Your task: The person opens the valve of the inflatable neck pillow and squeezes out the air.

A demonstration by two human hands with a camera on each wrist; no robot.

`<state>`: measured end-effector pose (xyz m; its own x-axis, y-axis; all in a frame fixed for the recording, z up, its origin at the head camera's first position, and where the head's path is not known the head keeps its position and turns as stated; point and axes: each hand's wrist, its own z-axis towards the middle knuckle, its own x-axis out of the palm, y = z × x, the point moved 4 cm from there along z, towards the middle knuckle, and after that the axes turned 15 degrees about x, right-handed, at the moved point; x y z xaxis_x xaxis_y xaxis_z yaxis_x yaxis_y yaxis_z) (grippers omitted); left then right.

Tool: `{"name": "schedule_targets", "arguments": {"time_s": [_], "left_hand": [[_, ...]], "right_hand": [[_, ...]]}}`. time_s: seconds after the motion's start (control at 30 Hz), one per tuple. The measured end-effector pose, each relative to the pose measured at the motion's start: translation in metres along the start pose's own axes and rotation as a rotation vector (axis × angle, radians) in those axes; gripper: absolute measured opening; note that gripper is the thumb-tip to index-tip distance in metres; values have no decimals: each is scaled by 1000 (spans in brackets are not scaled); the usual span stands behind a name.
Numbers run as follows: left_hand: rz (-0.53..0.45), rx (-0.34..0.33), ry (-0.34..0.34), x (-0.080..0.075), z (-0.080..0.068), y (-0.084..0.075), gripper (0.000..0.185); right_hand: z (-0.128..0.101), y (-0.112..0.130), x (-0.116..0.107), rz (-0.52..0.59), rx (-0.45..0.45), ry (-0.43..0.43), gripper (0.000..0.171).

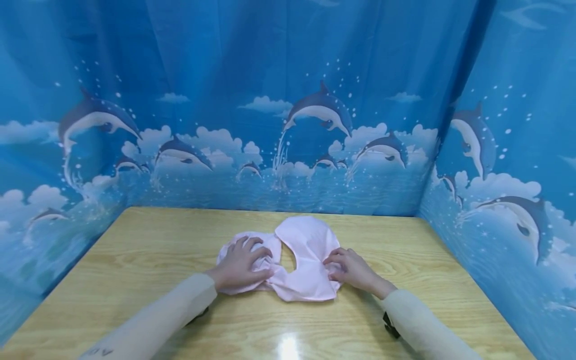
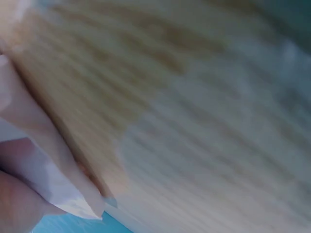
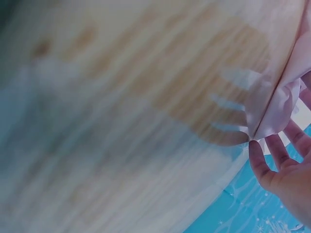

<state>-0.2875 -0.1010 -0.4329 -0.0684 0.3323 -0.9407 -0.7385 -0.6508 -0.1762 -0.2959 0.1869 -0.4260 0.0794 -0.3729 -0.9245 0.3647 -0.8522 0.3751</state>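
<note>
A pale pink cloth (image 1: pixel 310 245), thin and wrinkled, lies on the wooden table with rounded lobes around a curved opening. My left hand (image 1: pixel 243 262) rests on its left lobe, fingers spread and thumb toward the opening. At the right edge, my right hand (image 1: pixel 348 270) pinches the fabric between bent fingers and thumb, and folds run out from the fingertips. The right wrist view has the cloth (image 3: pixel 279 109) bunched at the fingers of the right hand (image 3: pixel 289 179). In the left wrist view the cloth's edge (image 2: pixel 48 141) shows beside part of the left hand (image 2: pixel 17 204).
The wooden table (image 1: pixel 171 235) reaches back to a blue curtain (image 1: pixel 216 100) printed with dolphins, clouds and waves. Another curtain panel (image 1: pixel 508 150) stands along the right edge. Bright light reflects off the table near its front.
</note>
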Motion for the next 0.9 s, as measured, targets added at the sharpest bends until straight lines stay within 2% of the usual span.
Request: {"name": "schedule_targets", "arguments": {"time_s": [0.13,0.37,0.9], "left_hand": [[3,15,-15,3,0,2,42],[-38,24,0,3,1,2,36],[-95,50,16,0,6,3,38]], "right_hand": [[0,0,1,1,0,4,28],[1,2,1,-3,-6,6,28],[2,8,2,-14,-50,-26,30]]}}
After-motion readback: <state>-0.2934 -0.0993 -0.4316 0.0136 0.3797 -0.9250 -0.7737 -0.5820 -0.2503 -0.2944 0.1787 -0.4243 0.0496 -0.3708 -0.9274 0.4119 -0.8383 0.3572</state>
